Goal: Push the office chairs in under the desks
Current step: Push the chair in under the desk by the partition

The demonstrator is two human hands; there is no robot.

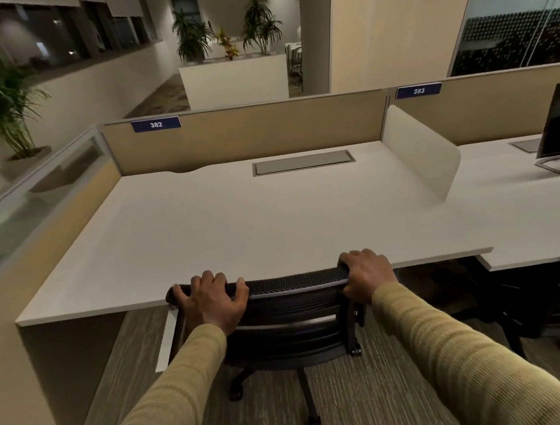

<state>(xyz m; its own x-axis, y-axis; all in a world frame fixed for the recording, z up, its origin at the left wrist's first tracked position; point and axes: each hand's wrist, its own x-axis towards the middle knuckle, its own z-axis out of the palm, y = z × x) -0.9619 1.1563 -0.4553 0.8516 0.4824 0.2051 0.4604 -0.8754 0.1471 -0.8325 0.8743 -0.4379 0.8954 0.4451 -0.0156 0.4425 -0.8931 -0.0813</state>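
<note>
Olive knit sleeves (171, 384) reach forward from the camera. Left grip (211, 299) curls over the left end of the black mesh office chair (296, 302) backrest top, fingers closed on it; right grip (367, 274) wraps the right end likewise. Chair back stands right against the front edge of the white bench (239, 222) marked 382, castors (314, 424) on carpet (356, 402).

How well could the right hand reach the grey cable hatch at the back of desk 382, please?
Probably yes, with a lean. The right hand grips the chair back at the desk's near edge, and the desktop between it and the cable hatch lies bare; only the chair blocks stepping closer.
</note>
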